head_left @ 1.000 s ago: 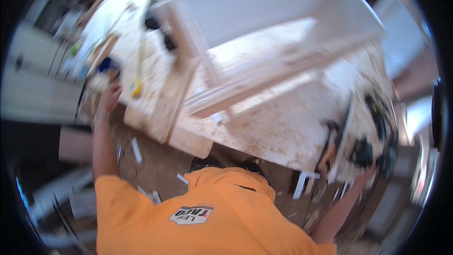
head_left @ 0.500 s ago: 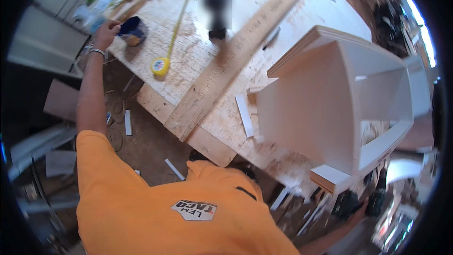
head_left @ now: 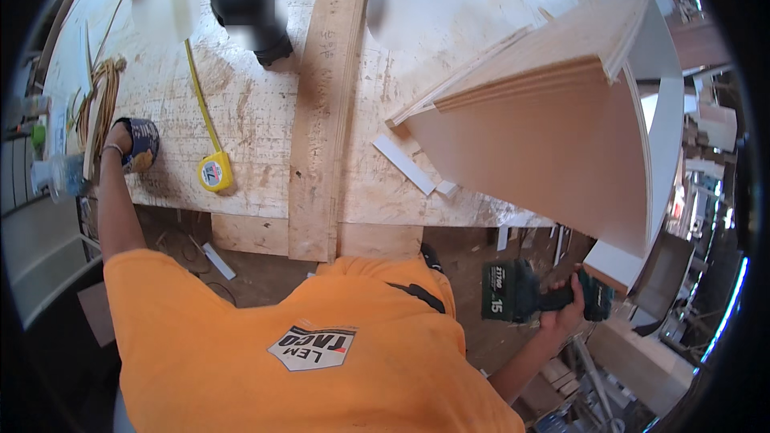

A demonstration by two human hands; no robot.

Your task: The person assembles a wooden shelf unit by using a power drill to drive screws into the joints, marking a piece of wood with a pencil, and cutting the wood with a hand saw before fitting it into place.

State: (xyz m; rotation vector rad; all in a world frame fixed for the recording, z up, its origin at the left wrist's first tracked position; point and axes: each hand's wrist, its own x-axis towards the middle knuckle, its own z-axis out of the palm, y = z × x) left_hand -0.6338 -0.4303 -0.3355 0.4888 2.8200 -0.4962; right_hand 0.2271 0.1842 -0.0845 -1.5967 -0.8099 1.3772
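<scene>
My left hand reaches into a dark blue tub at the table's left front edge. Its fingers are hidden inside, so I cannot tell whether they are open or closed. Off the front edge at the right, my right hand is wrapped round the grip of a dark green cordless drill. Just beyond the drill, an open pale wooden box-like carcass stands tilted in view on the worktable.
A long plywood strip crosses the table and juts over its front edge. Left of it lie a yellow tape measure, blade extended, and a coil of cord. A white strip rests by the carcass. Offcuts litter the floor.
My left hand has gone from beside the tub's rim down into it. The drill, still in my right hand, shows more fully. My view has turned, shifting the table and carcass.
</scene>
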